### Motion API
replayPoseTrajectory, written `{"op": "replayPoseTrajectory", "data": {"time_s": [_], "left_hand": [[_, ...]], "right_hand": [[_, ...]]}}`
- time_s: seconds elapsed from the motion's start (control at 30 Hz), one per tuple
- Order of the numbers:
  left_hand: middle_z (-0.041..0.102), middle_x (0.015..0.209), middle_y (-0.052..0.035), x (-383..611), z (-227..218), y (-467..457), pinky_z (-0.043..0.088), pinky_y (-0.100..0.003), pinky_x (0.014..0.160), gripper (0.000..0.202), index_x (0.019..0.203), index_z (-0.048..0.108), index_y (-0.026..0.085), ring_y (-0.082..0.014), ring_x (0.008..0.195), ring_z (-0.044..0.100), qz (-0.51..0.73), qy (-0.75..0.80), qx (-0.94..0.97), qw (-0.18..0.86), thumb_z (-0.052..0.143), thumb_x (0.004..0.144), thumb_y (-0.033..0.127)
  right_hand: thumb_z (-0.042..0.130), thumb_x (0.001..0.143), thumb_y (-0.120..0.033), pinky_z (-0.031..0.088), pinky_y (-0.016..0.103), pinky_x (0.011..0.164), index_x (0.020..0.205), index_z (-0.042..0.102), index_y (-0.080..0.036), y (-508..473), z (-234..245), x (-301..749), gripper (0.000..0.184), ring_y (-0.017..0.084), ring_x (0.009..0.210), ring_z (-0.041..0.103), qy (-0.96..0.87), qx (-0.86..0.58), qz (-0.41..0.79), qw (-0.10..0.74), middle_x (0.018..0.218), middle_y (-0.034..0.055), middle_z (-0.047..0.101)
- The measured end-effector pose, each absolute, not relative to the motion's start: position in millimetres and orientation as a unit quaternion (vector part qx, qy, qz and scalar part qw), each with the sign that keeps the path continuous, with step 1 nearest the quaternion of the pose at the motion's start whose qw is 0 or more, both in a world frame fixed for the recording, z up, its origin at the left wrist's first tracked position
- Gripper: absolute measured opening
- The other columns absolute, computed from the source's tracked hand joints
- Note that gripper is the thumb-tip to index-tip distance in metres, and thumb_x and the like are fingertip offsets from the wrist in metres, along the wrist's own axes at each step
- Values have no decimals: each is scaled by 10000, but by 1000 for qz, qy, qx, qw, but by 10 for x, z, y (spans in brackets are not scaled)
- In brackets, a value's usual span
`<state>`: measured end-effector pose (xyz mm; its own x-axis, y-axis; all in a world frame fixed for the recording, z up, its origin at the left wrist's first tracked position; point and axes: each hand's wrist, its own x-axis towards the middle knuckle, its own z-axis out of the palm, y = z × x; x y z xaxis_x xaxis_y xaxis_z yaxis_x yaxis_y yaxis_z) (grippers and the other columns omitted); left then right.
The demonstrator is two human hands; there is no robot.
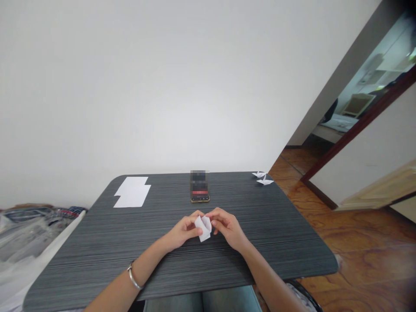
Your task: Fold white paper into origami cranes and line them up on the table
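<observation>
Above the middle of the dark table [97, 260], a small folded white paper [204, 228] is pinched between the left hand [184, 230] and right hand [228, 228]. Beyond it a phone [199, 189] is laid flat; blank sheets [132, 192] and two folded paper figures [262, 178] are set at the far corners.

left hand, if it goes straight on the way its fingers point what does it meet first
The left hand pinches the folded paper; straight past it lies the right hand, gripping the paper's other side. Likely those fingers first, though depth is unclear.
</observation>
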<state>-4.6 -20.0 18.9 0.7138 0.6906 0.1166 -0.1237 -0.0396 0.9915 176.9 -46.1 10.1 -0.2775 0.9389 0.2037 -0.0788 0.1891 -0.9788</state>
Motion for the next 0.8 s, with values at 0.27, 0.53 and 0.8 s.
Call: {"op": "replayPoseTrajectory", "data": {"time_s": [0.27,0.53,0.8], "left_hand": [[443,943,-34,-80,194,-217,374,-228,697,294,766,640,132,-132,777,458,279,204,612,711,656,686,414],[467,1095,-74,-65,130,-181,398,-253,710,296,772,603,137,-162,848,502,359,220,562,712,704,644,384],[498,1171,-111,-52,93,-158,400,-319,814,591,1144,519,204,-240,1039,474,408,276,630,601,751,609,298]], "right_hand": [[694,677,-300,476,205,484,672,605,-177,-471,155,1802,152,108,659,510,-599,-321,572,460,821,7,470],[713,645,-221,469,231,516,606,608,-174,-468,136,1778,121,90,578,520,-563,-337,563,502,776,-3,504],[664,691,-192,479,243,563,653,631,-193,-434,35,1818,50,140,676,567,-580,-442,422,540,822,24,540]]}}
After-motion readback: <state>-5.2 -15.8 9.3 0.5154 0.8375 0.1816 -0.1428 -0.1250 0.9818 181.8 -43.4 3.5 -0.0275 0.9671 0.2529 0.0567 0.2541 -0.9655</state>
